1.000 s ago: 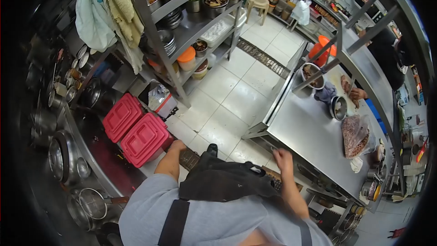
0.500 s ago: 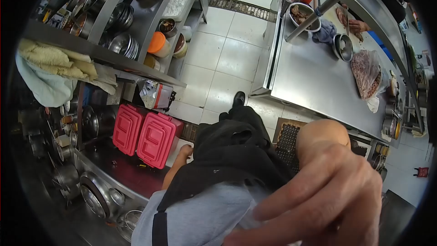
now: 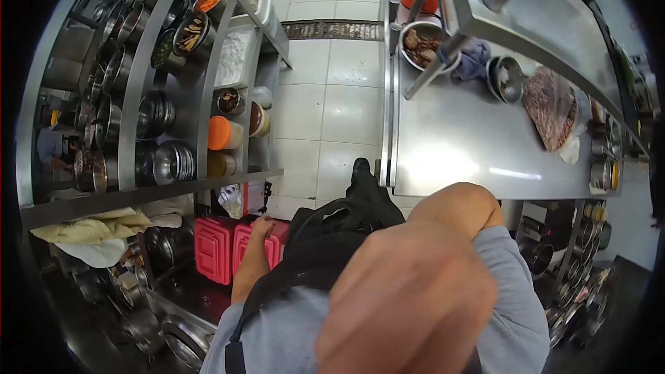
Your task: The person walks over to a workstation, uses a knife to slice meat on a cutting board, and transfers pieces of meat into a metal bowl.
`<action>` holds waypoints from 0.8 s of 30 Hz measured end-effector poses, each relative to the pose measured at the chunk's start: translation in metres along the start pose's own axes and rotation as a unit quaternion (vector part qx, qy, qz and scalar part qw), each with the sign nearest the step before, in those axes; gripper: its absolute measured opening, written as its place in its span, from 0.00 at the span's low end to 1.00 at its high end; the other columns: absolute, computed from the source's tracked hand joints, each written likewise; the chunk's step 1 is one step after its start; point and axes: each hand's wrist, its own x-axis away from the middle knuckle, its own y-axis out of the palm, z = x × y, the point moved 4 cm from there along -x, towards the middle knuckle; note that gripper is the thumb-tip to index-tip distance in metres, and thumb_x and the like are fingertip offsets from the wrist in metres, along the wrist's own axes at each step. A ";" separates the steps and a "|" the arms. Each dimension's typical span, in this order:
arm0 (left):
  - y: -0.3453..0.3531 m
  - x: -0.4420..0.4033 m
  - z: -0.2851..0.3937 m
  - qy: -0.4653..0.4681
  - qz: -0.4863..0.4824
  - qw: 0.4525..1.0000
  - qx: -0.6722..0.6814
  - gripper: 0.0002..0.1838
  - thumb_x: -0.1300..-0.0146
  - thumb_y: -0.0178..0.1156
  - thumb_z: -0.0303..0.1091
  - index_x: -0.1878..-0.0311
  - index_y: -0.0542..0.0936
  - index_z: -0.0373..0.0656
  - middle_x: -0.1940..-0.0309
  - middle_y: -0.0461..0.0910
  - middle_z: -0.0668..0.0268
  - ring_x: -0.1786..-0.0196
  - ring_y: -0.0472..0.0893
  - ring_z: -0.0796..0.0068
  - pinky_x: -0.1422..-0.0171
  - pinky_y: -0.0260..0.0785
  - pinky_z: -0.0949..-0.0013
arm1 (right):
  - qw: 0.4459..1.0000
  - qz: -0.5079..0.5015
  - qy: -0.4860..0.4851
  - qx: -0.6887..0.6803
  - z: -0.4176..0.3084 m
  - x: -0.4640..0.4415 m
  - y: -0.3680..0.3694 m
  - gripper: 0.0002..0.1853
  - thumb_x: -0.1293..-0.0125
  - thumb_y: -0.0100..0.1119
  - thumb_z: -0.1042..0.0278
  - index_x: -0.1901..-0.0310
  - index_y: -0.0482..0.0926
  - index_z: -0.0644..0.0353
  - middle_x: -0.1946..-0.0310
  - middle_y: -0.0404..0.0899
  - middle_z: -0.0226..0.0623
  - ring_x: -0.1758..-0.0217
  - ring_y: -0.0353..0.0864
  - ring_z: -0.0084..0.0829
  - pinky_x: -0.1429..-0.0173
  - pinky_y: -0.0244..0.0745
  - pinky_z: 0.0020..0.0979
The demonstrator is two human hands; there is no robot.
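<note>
My right hand (image 3: 409, 298) is raised close to the camera in front of my chest, large and blurred. Its fingers point down toward the grey shirt and are smeared, so whether they hold anything does not show. My left hand (image 3: 262, 227) hangs low at my left side, small in view, in front of the red lidded bins (image 3: 215, 249). Its fingers are too small to make out. Between the two hands lies the black apron (image 3: 305, 270).
On the left stands a metal shelf (image 3: 128, 131) with bowls and tubs. At right is a steel table (image 3: 443, 138) bearing a meat bowl (image 3: 421, 47), a grey cloth (image 3: 471, 59) and a bag of nuts or beans (image 3: 549, 107). An overhead frame (image 3: 471, 28) crosses above it. Tiled floor (image 3: 339, 111) runs between.
The view has turned and moved forward along the aisle between shelf and table. My right hand has risen from beside the table to near the camera. My left hand stays low.
</note>
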 end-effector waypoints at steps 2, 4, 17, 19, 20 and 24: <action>-0.009 0.002 0.003 -0.045 -0.010 0.998 0.033 0.29 0.45 0.63 0.41 0.40 0.79 0.41 0.53 0.85 0.54 0.59 0.87 0.59 0.57 0.81 0.61 | 0.993 -0.065 0.079 -0.066 0.002 -0.011 -0.043 0.07 0.37 0.60 0.79 0.59 0.85 0.66 0.58 0.82 0.50 0.68 0.81 0.37 0.68 0.79 0.29; -0.007 -0.015 0.008 -0.030 0.022 0.993 0.111 0.28 0.45 0.64 0.40 0.40 0.78 0.42 0.53 0.85 0.56 0.64 0.87 0.63 0.66 0.81 0.63 | 0.982 -0.097 0.137 -0.082 0.007 -0.006 -0.070 0.05 0.37 0.63 0.73 0.60 0.85 0.61 0.57 0.83 0.54 0.62 0.86 0.50 0.64 0.84 0.36; -0.032 -0.025 0.075 0.017 -0.053 0.998 0.038 0.26 0.42 0.64 0.44 0.41 0.79 0.43 0.51 0.84 0.52 0.49 0.84 0.56 0.42 0.76 0.60 | 0.566 -0.157 0.649 0.484 0.081 0.296 -0.206 0.13 0.34 0.58 0.67 0.50 0.82 0.60 0.62 0.82 0.47 0.59 0.81 0.50 0.52 0.77 0.44; -0.065 -0.032 0.077 -0.050 -0.050 0.995 0.072 0.23 0.42 0.63 0.42 0.45 0.81 0.41 0.53 0.84 0.53 0.58 0.86 0.57 0.53 0.80 0.59 | 0.557 -0.137 0.657 0.490 0.089 0.293 -0.209 0.13 0.34 0.58 0.66 0.51 0.83 0.60 0.62 0.82 0.47 0.57 0.81 0.51 0.50 0.76 0.45; -0.078 -0.048 0.079 -0.041 -0.047 0.995 0.072 0.23 0.42 0.63 0.42 0.45 0.81 0.41 0.53 0.84 0.53 0.58 0.86 0.57 0.53 0.80 0.59 | 0.556 -0.136 0.651 0.498 0.097 0.288 -0.210 0.13 0.34 0.58 0.66 0.51 0.83 0.60 0.62 0.82 0.47 0.57 0.81 0.51 0.50 0.76 0.45; -0.095 -0.186 0.032 0.007 -0.129 0.992 0.010 0.19 0.43 0.62 0.39 0.51 0.83 0.37 0.55 0.85 0.51 0.65 0.86 0.56 0.61 0.81 0.60 | 0.526 -0.105 0.649 0.539 0.148 0.268 -0.229 0.13 0.34 0.59 0.64 0.54 0.84 0.61 0.60 0.83 0.49 0.55 0.81 0.52 0.48 0.76 0.44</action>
